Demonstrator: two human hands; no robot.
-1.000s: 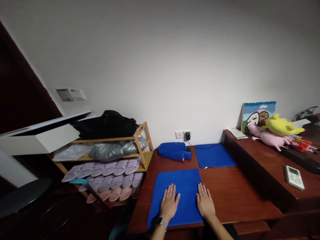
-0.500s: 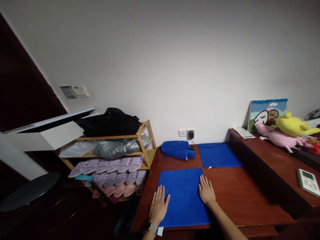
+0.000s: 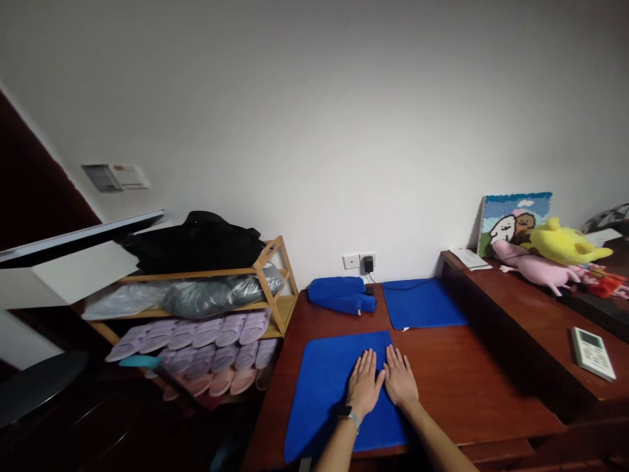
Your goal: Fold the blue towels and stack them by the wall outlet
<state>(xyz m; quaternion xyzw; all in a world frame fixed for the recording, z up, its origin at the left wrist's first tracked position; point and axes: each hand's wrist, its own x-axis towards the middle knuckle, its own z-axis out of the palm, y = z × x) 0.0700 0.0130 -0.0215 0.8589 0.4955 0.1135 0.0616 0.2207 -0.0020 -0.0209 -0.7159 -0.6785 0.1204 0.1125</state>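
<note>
A blue cloth [image 3: 324,380] is spread flat on the brown wooden table [image 3: 457,380] in front of me. My left hand [image 3: 364,387] lies on it, right of its middle, fingers stretched out and palm down. Close beside it, my right hand [image 3: 400,380] rests flat at the cloth's right edge, fingers also extended. Neither hand grips anything. Behind, a second blue cloth [image 3: 422,305] lies flat by the wall, and to its left sit rolled or folded blue cloths [image 3: 339,295].
Left of the table stands a wooden rack [image 3: 279,282] with slippers [image 3: 228,331] and a black bag [image 3: 196,246]. The raised ledge at right holds plush toys [image 3: 535,265], a dog picture [image 3: 515,216] and a white remote [image 3: 593,354]. A black plug [image 3: 368,263] sits in the wall socket.
My left hand has moved from the cloth's left edge across to the right, beside my right hand. The right hand stays at the right edge. The view has shifted slightly.
</note>
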